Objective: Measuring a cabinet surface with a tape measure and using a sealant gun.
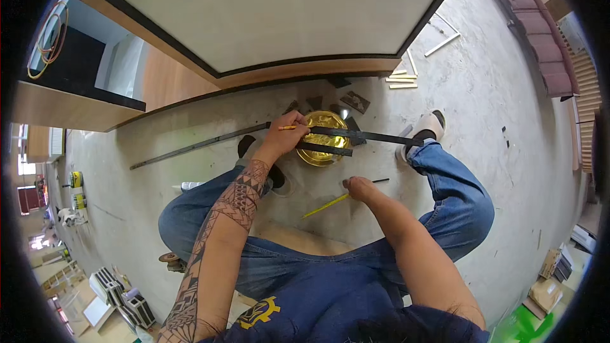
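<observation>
My left hand (284, 134) is closed around a yellow pencil (288, 127) and rests on a long dark strip (381, 136). That strip crosses a round, shiny gold tin (323, 158) and runs on past the hand to the left. Below it, a shorter dark strip (330, 149) also lies over the tin, its left end near my fingers. Lower right, my right hand (359, 188) is closed on a thin yellow strip (325, 206) that looks like a tape-measure blade. A thin dark piece (381, 181) shows beyond its knuckles.
A large cabinet (286, 67) with a pale panel stands close in front. Dark offcuts (355, 101) lie by the tin, and pale wood pieces (402, 79) at its corner. My shoes (434, 126) flank the tin. A white tube (190, 185) lies by my left leg; a maroon padded piece (527, 25) is far right.
</observation>
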{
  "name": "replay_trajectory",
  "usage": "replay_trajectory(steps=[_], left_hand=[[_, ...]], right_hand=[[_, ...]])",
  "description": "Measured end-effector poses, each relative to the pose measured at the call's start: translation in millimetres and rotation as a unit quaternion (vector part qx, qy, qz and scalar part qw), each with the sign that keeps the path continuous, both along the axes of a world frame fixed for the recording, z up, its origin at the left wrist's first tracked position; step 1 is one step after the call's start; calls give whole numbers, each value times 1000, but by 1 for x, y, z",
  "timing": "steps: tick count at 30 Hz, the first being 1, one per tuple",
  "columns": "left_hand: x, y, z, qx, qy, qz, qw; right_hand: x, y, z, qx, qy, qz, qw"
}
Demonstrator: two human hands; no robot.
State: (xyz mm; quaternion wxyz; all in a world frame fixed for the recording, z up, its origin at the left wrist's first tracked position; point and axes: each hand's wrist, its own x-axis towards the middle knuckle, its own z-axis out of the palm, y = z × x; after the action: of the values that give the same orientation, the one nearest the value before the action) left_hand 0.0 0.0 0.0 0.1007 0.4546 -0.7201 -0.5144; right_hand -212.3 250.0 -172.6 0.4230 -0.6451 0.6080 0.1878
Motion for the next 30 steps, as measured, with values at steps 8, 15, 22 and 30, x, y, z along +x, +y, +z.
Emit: replay_trajectory(steps=[8, 15, 22, 30], left_hand=[[3, 10, -1, -2, 61, 53, 997], [-2, 25, 1, -26, 38, 75, 996], [-8, 129, -33, 32, -2, -258, 966], [-4, 189, -155, 63, -253, -303, 917]], right_hand=[[21, -62, 139, -497, -253, -103, 823], [10, -91, 154, -553, -26, -216, 804], [1, -109, 139, -483, -26, -242, 841], [0, -118, 140, -457, -66, -295, 836]])
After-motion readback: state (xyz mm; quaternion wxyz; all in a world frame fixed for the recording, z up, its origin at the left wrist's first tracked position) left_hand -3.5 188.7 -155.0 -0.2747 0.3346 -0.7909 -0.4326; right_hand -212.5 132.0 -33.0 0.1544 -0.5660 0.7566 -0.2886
